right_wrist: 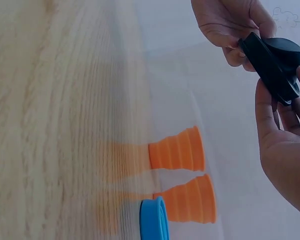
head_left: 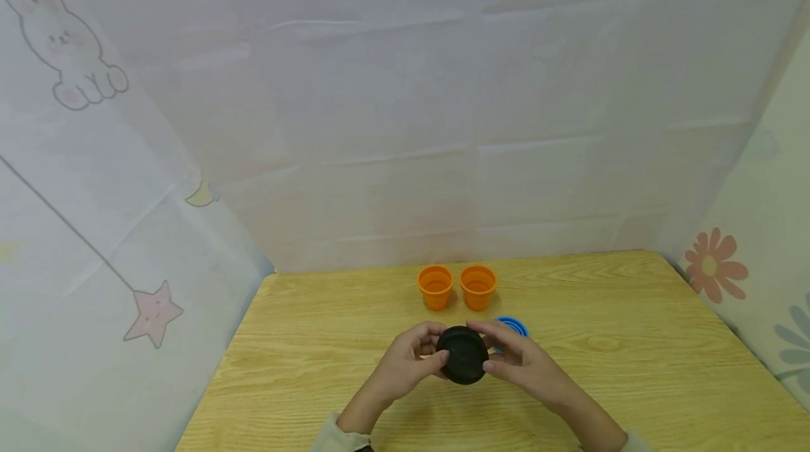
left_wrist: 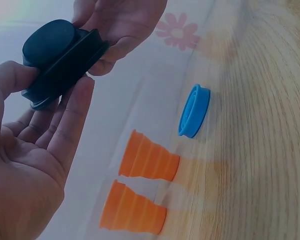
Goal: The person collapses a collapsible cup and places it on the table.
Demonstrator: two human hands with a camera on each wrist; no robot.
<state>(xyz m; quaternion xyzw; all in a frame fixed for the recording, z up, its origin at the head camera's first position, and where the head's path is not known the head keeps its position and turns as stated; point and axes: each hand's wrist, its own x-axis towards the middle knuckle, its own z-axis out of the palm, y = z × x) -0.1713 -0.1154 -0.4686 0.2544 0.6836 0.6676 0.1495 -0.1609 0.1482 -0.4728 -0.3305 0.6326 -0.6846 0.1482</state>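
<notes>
Fingers (left_wrist: 79, 107) curled around the edge of a round black piece (head_left: 465, 355), clamped on it from 2 sides. At the left, a left hand (head_left: 405, 364) with its thumb on 1 face and other fingertips against the underside. At the right, a right hand (head_left: 524, 360) in a pinch on the opposite part of the rim. Between the 2 hands, held up off the wooden table (head_left: 285, 367) and tilted, the black piece (stepped in profile, with a narrower round part on a wider flange).

Farther back on the table, near the backdrop, 2 upright orange cups side by side, with a narrow gap between: 1 left cup (head_left: 434, 289) and 1 right cup (head_left: 477, 289). Both ribbed, wide at the mouth and narrower at the base. Just beyond the right hand, low on the table and apart from the cups, a blue ringed disc (head_left: 512, 326), partly hidden by the hand in the head view.

Behind everything, a pale creased backdrop (head_left: 380, 121). On the left side, a printed rabbit (head_left: 72, 51) and a pink star (head_left: 153, 313); on the right, a reddish flower (head_left: 715, 266). At the wrists, light sleeves (head_left: 332, 436).
</notes>
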